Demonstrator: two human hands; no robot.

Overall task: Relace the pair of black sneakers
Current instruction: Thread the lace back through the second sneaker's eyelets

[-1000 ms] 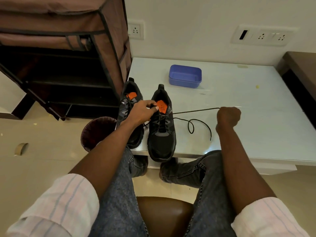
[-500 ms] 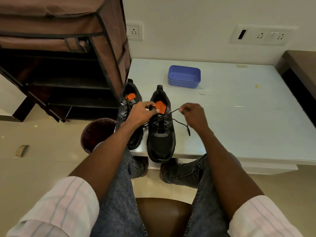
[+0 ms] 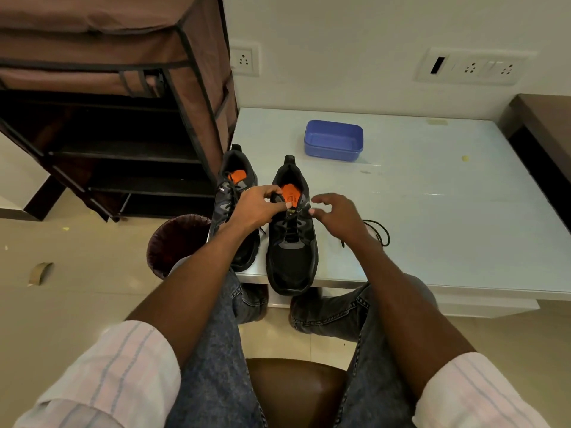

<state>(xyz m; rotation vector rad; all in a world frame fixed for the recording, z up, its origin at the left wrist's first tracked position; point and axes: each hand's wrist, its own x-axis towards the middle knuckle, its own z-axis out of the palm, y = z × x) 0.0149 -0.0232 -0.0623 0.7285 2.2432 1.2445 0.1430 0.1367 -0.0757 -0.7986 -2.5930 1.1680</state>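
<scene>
- Fingers (image 3: 279, 208) of the left hand (image 3: 258, 208) are curled round the tongue and collar edge of the right-hand sneaker (image 3: 292, 239), thumb and fingertips pinching it at the orange insole label.
- Fingers (image 3: 312, 212) of the right hand (image 3: 335, 213) are loosely curled and spread apart just over the same sneaker's top eyelets on its right side; whether they pinch the lace there cannot be told.
- That sneaker stands on the near edge of the tabletop (image 3: 432, 211), toe toward the person and slightly overhanging the edge, heel away.
- Its black lace (image 3: 378, 231) trails off to the right of the sneaker, lying in a loose loop on the tabletop, partly hidden behind the right wrist.
- A second black sneaker (image 3: 234, 211) stands just left of the first, near the tabletop's left edge; the left forearm crosses over it and hides its lower half.
- Beyond the right-hand sneaker, well apart from it, sits a blue plastic box (image 3: 333, 140).
- Left of the sneakers and below the tabletop stands a dark waste bin (image 3: 173, 242) on the floor.
- Further left of it is a brown fabric shoe rack (image 3: 123, 103) with dark shelves.
- Nearer than the sneaker, the person's jeans-clad knees (image 3: 340, 316) sit under the tabletop edge above a brown seat (image 3: 293, 390).
</scene>
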